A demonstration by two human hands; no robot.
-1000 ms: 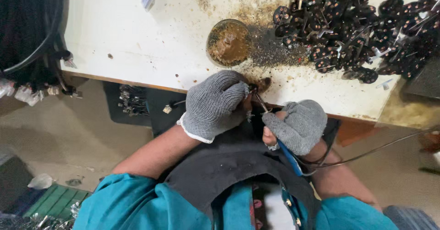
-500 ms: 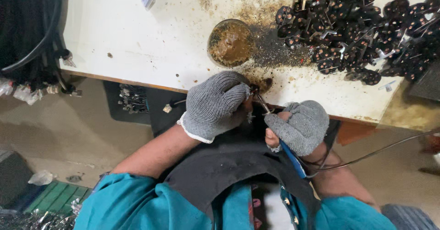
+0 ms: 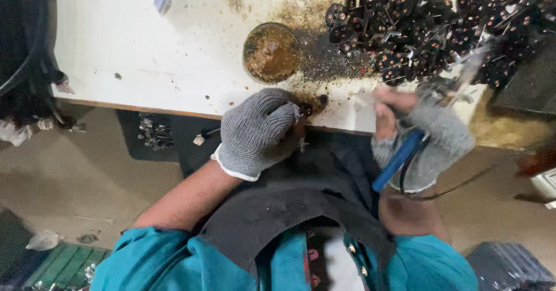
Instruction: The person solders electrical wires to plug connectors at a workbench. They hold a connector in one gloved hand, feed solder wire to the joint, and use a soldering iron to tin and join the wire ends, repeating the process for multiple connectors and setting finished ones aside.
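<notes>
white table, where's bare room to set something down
The white table is bare left of the round brown-filled tin, out to the dark cables at its left edge. Right of the tin it is crowded: dark grit, then the heap of black parts by the right hand.

Motion blurs the right hand [image 3: 425,134] and its blue-handled tool [image 3: 398,160], while the left hand [image 3: 258,131] hides its small part.
</notes>
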